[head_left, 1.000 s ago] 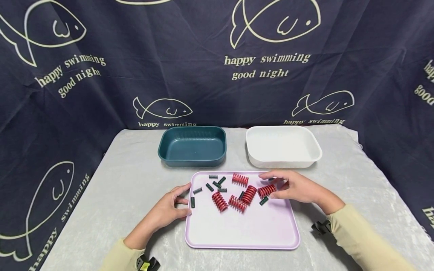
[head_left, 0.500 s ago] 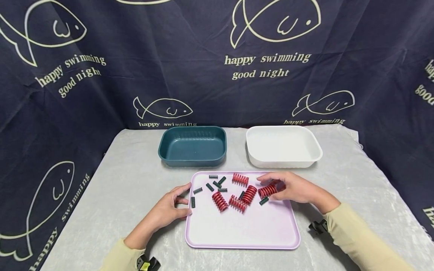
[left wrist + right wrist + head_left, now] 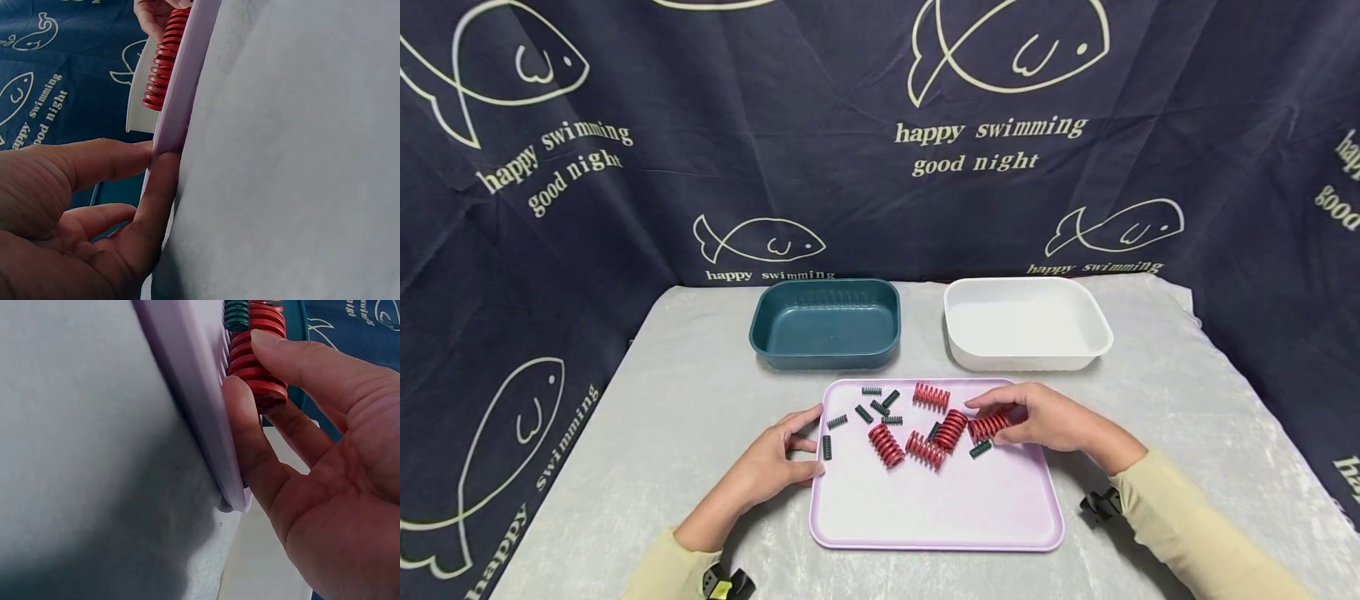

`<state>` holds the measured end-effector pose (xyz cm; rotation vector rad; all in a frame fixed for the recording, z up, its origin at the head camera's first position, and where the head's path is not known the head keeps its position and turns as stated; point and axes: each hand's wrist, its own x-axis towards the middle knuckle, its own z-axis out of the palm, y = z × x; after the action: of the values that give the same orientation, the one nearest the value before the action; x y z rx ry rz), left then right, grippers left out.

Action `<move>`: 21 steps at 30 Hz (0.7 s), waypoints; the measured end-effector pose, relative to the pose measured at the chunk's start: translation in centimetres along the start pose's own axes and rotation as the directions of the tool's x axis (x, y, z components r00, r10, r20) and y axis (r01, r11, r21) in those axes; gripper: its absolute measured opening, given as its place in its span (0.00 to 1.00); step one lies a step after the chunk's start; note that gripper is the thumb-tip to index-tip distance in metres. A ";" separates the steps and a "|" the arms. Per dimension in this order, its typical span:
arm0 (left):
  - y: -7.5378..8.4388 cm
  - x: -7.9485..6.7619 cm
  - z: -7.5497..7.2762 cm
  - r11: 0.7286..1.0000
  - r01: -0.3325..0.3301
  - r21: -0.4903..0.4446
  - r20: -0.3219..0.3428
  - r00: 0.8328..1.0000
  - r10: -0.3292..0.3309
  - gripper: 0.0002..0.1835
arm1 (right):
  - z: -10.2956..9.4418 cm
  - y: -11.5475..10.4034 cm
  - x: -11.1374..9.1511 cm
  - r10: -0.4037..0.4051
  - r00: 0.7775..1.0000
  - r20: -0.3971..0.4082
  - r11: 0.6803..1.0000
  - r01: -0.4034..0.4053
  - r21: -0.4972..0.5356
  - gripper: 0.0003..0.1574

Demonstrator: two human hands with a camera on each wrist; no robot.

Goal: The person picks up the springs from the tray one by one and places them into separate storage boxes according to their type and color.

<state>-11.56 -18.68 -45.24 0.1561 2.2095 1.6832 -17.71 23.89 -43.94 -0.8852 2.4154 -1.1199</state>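
Observation:
My left hand [image 3: 773, 457] holds the left rim of a pale purple tray [image 3: 925, 517], thumb and fingers spaced along that edge. In the left wrist view the fingertips [image 3: 164, 164] lie right on the rim. On the tray's right side my right hand [image 3: 1047, 417] grips a red coil spring [image 3: 987, 427] between thumb and fingers. The right wrist view has that spring [image 3: 262, 362] lying on its side, a fingertip over it and the thumb at its near side. A small dark green spring [image 3: 981, 449] lies just in front of it.
More thick red springs [image 3: 927, 451] and several small dark green springs [image 3: 864, 413] lie scattered over the tray's back half. Behind the tray stand a teal bin [image 3: 827, 360] on the left and a white bin [image 3: 1030, 363] on the right. A dark fish-print cloth hangs around the table.
My right hand has shifted slightly left, closer around the red spring. That spring and the small green one in front moved a little toward the tray's front. My left hand stayed put.

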 end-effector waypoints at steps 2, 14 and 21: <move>-0.1 0.1 0.0 1.000 0.005 0.000 -0.001 1.000 -0.005 0.46 | 0.0 0.0 0.0 0.002 1.000 -0.002 1.000 -0.002 0.001 0.32; -0.2 0.2 0.1 1.000 0.018 0.002 -0.021 1.000 -0.018 0.46 | -1.1 -0.2 -0.6 -0.061 0.997 -0.050 0.998 0.063 0.028 0.29; -0.1 0.2 0.2 1.000 0.018 0.011 -0.025 1.000 -0.017 0.46 | -2.5 -0.3 -0.7 -0.068 0.993 -0.097 0.993 0.077 0.085 0.27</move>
<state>-11.69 -18.50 -45.45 0.1189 2.2319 1.6724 -18.37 25.62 -42.11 -0.9178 2.4040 -1.3120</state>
